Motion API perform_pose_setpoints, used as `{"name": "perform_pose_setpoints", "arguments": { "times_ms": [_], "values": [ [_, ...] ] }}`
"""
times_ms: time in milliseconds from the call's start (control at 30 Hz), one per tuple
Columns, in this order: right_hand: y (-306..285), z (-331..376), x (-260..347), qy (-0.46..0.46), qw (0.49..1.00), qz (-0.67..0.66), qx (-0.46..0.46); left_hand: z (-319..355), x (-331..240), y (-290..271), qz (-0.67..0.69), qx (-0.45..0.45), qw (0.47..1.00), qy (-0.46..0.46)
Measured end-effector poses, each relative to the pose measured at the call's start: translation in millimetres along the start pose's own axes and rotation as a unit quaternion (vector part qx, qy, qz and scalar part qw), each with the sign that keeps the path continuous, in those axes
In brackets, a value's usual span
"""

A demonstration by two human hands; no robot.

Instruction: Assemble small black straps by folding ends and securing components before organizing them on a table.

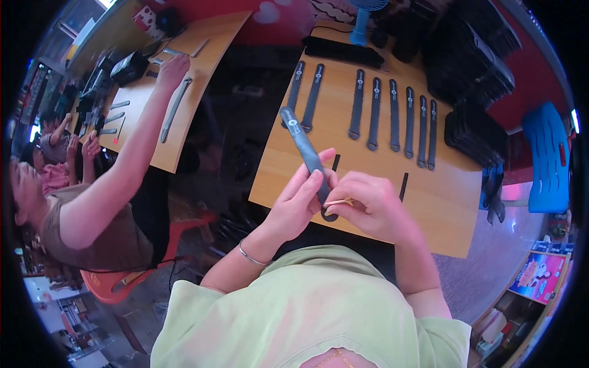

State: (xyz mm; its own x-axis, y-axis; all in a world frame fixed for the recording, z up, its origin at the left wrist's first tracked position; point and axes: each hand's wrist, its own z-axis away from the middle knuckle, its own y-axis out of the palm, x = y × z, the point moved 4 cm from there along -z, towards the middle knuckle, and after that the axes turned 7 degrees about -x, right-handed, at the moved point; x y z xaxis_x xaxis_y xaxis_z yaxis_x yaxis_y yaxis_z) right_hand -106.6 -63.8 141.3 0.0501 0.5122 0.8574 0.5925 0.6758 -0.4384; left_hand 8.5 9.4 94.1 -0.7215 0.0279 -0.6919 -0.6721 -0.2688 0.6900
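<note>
A dark grey strap with a rounded, printed far end and a looped near end slants above the table's front part. My left hand is closed round its lower half, thumb on top. At the looped end, my right hand pinches a thin, pale stick, its tip close to or touching the loop; I cannot tell which. On the wooden table beyond lie several similar straps side by side, two of them apart at the left. Two short black strips lie nearer my hands.
Stacks of black material crowd the table's right side. At the back are a long black bundle and a blue fan. A blue plastic chair stands right. Left, a person reaches over another wooden table.
</note>
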Motion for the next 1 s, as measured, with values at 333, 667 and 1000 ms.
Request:
{"name": "perform_pose_setpoints", "arguments": {
  "times_ms": [333, 667, 1000],
  "values": [
    [21, -4, 2, -0.061, 0.991, 0.112, -0.049, -10, -2, -9, -0.206, -0.031, 0.978, 0.023],
    [14, 0, -8, -0.015, 0.987, 0.051, -0.148, -6, -7, -10, -0.174, 0.056, 0.983, -0.01],
    [-4, 1, 1, -0.053, 0.984, 0.042, -0.165, 4, -25, -4, -0.47, 0.155, 0.869, 0.003]
  ]
}}
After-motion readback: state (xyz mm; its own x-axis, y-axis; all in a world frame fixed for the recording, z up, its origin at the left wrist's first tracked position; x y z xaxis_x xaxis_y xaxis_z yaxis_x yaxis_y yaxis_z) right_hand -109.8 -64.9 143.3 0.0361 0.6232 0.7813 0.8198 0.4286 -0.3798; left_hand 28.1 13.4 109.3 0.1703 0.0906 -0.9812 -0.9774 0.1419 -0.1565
